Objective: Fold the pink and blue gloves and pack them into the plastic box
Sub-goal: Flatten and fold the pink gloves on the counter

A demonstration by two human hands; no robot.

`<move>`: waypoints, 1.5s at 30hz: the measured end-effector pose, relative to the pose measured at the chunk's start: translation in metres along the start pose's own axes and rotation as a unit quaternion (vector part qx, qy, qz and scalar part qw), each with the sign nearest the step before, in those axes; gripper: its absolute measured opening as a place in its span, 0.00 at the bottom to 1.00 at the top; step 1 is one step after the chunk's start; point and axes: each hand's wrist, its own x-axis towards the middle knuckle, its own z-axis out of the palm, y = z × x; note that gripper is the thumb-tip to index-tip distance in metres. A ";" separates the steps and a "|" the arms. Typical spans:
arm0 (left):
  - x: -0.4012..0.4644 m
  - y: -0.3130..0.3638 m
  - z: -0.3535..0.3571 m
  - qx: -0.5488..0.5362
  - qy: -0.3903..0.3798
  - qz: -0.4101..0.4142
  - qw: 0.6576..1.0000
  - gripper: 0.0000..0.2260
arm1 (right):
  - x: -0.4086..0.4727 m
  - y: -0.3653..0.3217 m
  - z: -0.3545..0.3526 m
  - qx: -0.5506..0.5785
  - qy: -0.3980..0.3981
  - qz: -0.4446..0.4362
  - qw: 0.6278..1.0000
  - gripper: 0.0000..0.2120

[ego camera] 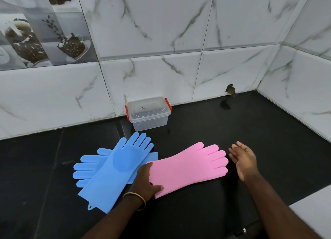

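Observation:
The pink gloves lie flat on the black counter, fingers pointing right. My left hand grips their cuff edge, thumb on top. My right hand hovers open just right of the pink fingertips, not touching them. Two blue gloves lie crossed on the counter to the left, one on top of the other, partly under my left hand. The clear plastic box with red latches stands without a lid at the back against the wall.
The black counter meets white marble tile walls at the back and right. A small hole in the wall sits at counter level. A white surface lies at the lower right.

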 end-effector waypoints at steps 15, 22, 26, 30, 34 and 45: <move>0.032 0.034 -0.038 0.135 0.070 -0.031 0.988 0.07 | -0.136 0.089 0.081 -0.597 -0.313 -0.285 0.682 0.21; 0.040 0.051 -0.048 -0.037 -0.010 -0.099 0.994 0.04 | -0.154 0.114 0.081 -0.604 -0.321 -0.258 0.682 0.54; 0.031 0.069 -0.051 -0.296 -0.068 -0.193 0.933 0.03 | -0.159 0.115 0.085 -0.599 -0.284 -0.271 0.698 0.52; 0.029 0.081 -0.053 -0.377 -0.069 -0.196 0.903 0.06 | -0.161 0.109 0.089 -0.554 -0.239 -0.272 0.749 0.44; 0.033 0.101 -0.054 -0.467 -0.104 -0.200 0.855 0.07 | -0.162 0.098 0.086 -0.491 -0.210 -0.310 0.787 0.39; 0.089 0.173 -0.002 -0.335 -0.153 -0.183 0.912 0.11 | -0.094 0.046 0.039 -0.358 -0.034 -0.203 0.911 0.04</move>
